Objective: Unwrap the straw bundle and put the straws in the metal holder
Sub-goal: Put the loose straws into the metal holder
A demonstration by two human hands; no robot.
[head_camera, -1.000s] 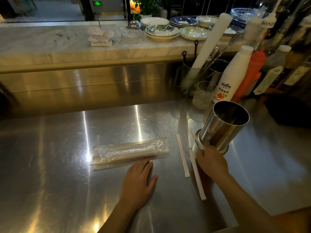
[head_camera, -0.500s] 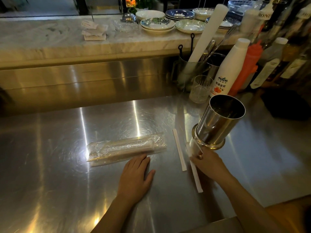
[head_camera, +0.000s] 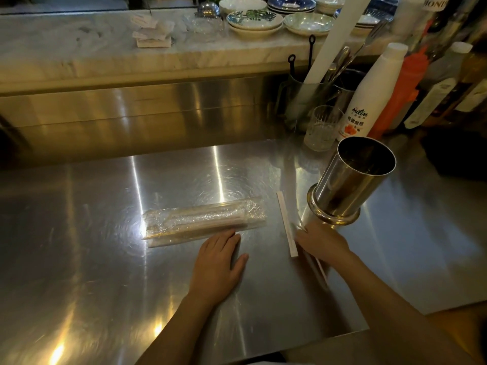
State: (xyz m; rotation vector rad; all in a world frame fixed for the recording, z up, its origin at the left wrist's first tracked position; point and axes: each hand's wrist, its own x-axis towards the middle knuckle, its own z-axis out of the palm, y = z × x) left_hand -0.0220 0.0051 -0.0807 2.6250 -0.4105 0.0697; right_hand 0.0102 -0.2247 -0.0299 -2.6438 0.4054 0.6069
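The straw bundle (head_camera: pixel 203 219), in clear crinkled wrap, lies flat across the middle of the steel counter (head_camera: pixel 105 259). My left hand (head_camera: pixel 218 264) rests flat on the counter just in front of the bundle, fingertips at its near edge, holding nothing. The empty metal holder (head_camera: pixel 350 180) stands on its flared base at the right. My right hand (head_camera: pixel 322 242) sits just in front of that base, lying over a paper-wrapped straw (head_camera: pixel 320 271). Its fingers bend down at the straw's far end, and the grip is hidden. A second wrapped straw (head_camera: pixel 286 223) lies loose between my hands.
Behind the holder stand a cut glass (head_camera: pixel 322 127), a white squeeze bottle (head_camera: pixel 369 96), an orange bottle (head_camera: pixel 400 93), further bottles and a utensil pot (head_camera: pixel 308 101). Stacked plates (head_camera: pixel 254 21) and napkins (head_camera: pixel 151 32) sit on the raised marble ledge. The counter's edge runs close at lower right.
My right hand has come off the holder's base and dropped onto the wrapped straw. The holder now stands free. My left hand and the bundle have stayed put.
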